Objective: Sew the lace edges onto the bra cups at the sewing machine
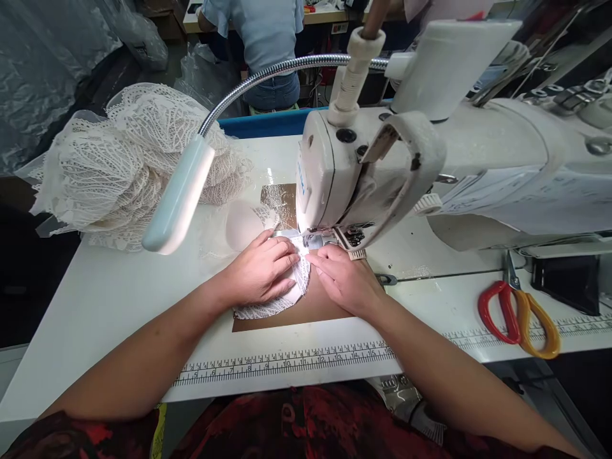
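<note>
A small piece of white lace fabric (282, 299) lies under the needle area of a white sewing machine (335, 172). My left hand (261, 271) rests flat on top of the lace, fingers stretched toward the presser foot (313, 239). My right hand (344, 277) sits just right of it, fingertips pinched on the lace edge close to the presser foot. Both hands touch the fabric on a brown plate set into the table (325, 309).
A heap of white lace (124, 159) lies at the back left. A gooseneck lamp (179, 194) hangs over the left side. Red and yellow scissors (519, 312) lie at the right. A printed ruler (287, 363) runs along the table's front edge. Another person (268, 44) stands behind.
</note>
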The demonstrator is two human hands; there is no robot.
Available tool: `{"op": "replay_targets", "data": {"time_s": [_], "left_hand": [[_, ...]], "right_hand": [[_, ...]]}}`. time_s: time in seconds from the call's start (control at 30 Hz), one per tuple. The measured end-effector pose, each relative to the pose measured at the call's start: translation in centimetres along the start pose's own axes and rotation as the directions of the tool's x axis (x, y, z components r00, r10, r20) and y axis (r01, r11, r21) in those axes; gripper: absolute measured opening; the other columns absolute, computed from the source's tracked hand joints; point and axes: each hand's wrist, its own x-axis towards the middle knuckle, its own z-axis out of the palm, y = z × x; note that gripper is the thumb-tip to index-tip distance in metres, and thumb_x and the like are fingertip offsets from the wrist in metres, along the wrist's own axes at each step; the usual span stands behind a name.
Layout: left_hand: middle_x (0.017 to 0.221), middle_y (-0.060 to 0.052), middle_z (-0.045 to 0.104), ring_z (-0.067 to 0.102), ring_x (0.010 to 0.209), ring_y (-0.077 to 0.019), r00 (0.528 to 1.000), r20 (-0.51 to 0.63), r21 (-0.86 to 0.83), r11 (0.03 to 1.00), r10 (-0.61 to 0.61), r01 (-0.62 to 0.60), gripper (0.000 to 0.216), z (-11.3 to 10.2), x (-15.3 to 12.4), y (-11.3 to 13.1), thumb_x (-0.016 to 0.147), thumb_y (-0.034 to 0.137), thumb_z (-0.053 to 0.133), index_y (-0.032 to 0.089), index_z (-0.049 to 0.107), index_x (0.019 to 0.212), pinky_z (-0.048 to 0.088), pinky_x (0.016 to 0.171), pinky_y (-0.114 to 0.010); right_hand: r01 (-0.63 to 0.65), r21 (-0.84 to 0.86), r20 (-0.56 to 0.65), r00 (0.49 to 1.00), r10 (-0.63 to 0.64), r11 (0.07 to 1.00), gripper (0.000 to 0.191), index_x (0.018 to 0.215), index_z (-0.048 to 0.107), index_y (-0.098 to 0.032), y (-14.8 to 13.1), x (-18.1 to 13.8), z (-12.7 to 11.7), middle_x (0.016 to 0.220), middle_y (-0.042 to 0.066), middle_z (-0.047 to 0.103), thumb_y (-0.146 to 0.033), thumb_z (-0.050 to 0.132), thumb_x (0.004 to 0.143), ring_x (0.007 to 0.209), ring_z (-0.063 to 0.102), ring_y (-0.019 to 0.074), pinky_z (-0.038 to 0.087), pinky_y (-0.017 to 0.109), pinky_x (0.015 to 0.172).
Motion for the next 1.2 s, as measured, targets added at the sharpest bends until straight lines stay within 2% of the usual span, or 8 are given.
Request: {"op": "replay_targets", "data": {"time_s": [0.1, 0.2, 0.43, 0.6, 0.7, 0.8, 1.0, 1.2], "left_hand": [[0.113, -0.016, 0.060, 0.055, 0.106, -0.0287, 1.000, 0.008, 0.012, 1.000, -0.022, 0.022, 0.038, -0.26, 0.11, -0.27, 0.090, 0.032, 0.047, 0.009, 0.059, 0.117, 0.033, 0.103, -0.051], [0.113, -0.017, 0.060, 0.053, 0.109, -0.0309, 1.000, -0.001, 0.048, 0.999, -0.024, 0.024, 0.037, -0.38, 0.30, -0.14, 0.090, 0.030, 0.046, 0.008, 0.059, 0.116, 0.033, 0.102, -0.052], [0.118, -0.017, 0.059, 0.054, 0.110, -0.0303, 0.999, 0.002, 0.045, 0.998, 0.045, -0.045, 0.035, 0.05, 0.57, 0.60, 0.091, 0.025, 0.044, 0.011, 0.057, 0.121, 0.033, 0.098, -0.053], [0.121, -0.017, 0.059, 0.052, 0.112, -0.0295, 0.996, -0.005, 0.028, 0.996, 0.086, -0.086, 0.036, 0.15, 0.64, 0.68, 0.093, 0.025, 0.043, 0.010, 0.056, 0.122, 0.035, 0.098, -0.051], [0.121, -0.017, 0.060, 0.052, 0.112, -0.0285, 0.995, -0.013, 0.003, 0.995, 0.097, -0.097, 0.035, 0.25, 0.64, 0.67, 0.093, 0.022, 0.043, 0.007, 0.057, 0.121, 0.037, 0.097, -0.048], [0.123, -0.017, 0.059, 0.052, 0.111, -0.0281, 0.996, -0.027, -0.026, 0.996, 0.082, -0.083, 0.036, 0.42, 0.55, 0.53, 0.092, 0.022, 0.045, 0.006, 0.058, 0.121, 0.040, 0.098, -0.046], [0.128, -0.017, 0.057, 0.051, 0.114, -0.0292, 0.998, -0.049, -0.031, 0.998, 0.045, -0.047, 0.038, 0.54, 0.41, 0.19, 0.092, 0.025, 0.046, 0.008, 0.057, 0.124, 0.041, 0.099, -0.048], [0.127, -0.017, 0.058, 0.052, 0.114, -0.0292, 0.999, -0.037, 0.001, 1.000, 0.030, -0.030, 0.036, 0.48, 0.63, 0.26, 0.094, 0.024, 0.044, 0.008, 0.058, 0.123, 0.042, 0.098, -0.049]], "right_hand": [[-0.031, -0.030, 0.031, 0.999, 0.032, 0.999, 0.036, 0.113, 0.066, -0.019, -0.07, 0.11, -0.03, 0.093, 0.005, 0.063, -0.010, 0.045, 0.085, 0.077, 0.050, 0.0178, 0.032, 0.027, 0.060], [-0.024, -0.040, 0.009, 1.000, 0.024, 0.999, 0.039, 0.118, 0.063, -0.018, 0.14, 0.14, 0.15, 0.099, 0.006, 0.065, -0.010, 0.045, 0.085, 0.081, 0.052, 0.0189, 0.037, 0.029, 0.064], [-0.035, -0.006, -0.051, 0.998, 0.034, 0.999, 0.033, 0.107, 0.066, -0.016, 0.46, 0.46, 0.46, 0.105, 0.010, 0.066, -0.011, 0.041, 0.086, 0.094, 0.058, 0.0236, 0.046, 0.038, 0.083], [-0.049, -0.011, -0.050, 0.998, 0.048, 0.999, 0.034, 0.112, 0.065, -0.015, 0.18, 0.34, 0.24, 0.107, 0.012, 0.066, -0.014, 0.040, 0.088, 0.095, 0.058, 0.0248, 0.047, 0.039, 0.082], [-0.045, -0.015, 0.026, 0.999, 0.046, 0.999, 0.036, 0.118, 0.063, -0.019, -0.04, 0.14, 0.09, 0.107, 0.009, 0.065, -0.014, 0.043, 0.088, 0.091, 0.058, 0.0226, 0.045, 0.033, 0.073], [-0.055, -0.043, 0.071, 0.996, 0.058, 0.998, 0.035, 0.115, 0.065, -0.019, -0.16, 0.14, 0.07, 0.102, 0.008, 0.064, -0.014, 0.044, 0.088, 0.086, 0.056, 0.0204, 0.042, 0.029, 0.067], [-0.051, -0.080, 0.034, 0.998, 0.054, 0.995, 0.038, 0.121, 0.062, -0.019, -0.19, 0.31, 0.46, 0.101, 0.008, 0.064, -0.012, 0.043, 0.089, 0.083, 0.054, 0.0194, 0.039, 0.028, 0.065], [-0.034, -0.117, -0.032, 0.999, 0.030, 0.993, 0.037, 0.118, 0.064, -0.018, -0.15, 0.22, 0.89, 0.102, 0.008, 0.065, -0.011, 0.043, 0.088, 0.084, 0.055, 0.0197, 0.040, 0.029, 0.065]]}}
